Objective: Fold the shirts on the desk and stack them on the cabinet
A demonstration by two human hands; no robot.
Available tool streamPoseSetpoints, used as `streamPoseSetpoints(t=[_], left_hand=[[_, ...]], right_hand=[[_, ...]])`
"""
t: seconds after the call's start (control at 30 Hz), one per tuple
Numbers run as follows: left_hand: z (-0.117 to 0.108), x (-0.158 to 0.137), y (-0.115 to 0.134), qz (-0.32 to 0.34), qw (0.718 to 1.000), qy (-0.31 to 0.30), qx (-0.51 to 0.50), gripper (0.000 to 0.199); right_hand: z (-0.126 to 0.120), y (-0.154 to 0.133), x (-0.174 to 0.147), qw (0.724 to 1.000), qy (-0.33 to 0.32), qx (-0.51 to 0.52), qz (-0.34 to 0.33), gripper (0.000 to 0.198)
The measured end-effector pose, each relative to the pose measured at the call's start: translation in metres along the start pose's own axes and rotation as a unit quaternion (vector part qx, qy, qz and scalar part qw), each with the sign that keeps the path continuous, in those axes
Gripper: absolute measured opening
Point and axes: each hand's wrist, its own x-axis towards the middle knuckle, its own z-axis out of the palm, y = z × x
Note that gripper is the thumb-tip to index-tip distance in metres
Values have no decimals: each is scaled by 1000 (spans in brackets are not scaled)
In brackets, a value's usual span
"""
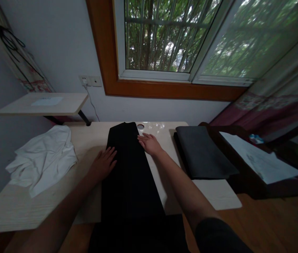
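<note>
A long black folded garment point(129, 168) lies lengthwise down the middle of the light wooden desk, its near end merging with dark clothing at the desk's front edge. I cannot tell which kind of garment it is. On its left edge rests my left hand point(104, 163), open, fingers stretched out over the cloth. My right hand point(150, 143) is open too, its fingertips at the garment's right edge near the far end. Off to the left, a crumpled white cloth point(46, 154) sits on the desk, apart from both hands.
At the right of the desk point(88, 140) lies a dark grey folded stack point(204, 151). A raised shelf point(46, 105) with a paper label stands at the back left. Beyond the right side, dark furniture holds a white sheet point(259, 158). A round hole point(140, 126) is near the back edge.
</note>
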Motion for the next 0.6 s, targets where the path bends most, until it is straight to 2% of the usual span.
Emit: streamPoseSetpoints(t=[0.13, 0.33, 0.6], left_hand=[[2, 7, -2, -21, 1000, -8, 22, 58], [2, 41, -14, -15, 999, -12, 43, 58], [7, 80, -21, -7, 999, -19, 42, 60]], right_hand=[[2, 2, 10, 1000, -6, 0, 9, 37], [2, 11, 24, 999, -18, -14, 45, 40], [-2, 25, 39, 991, -87, -41, 92, 48]])
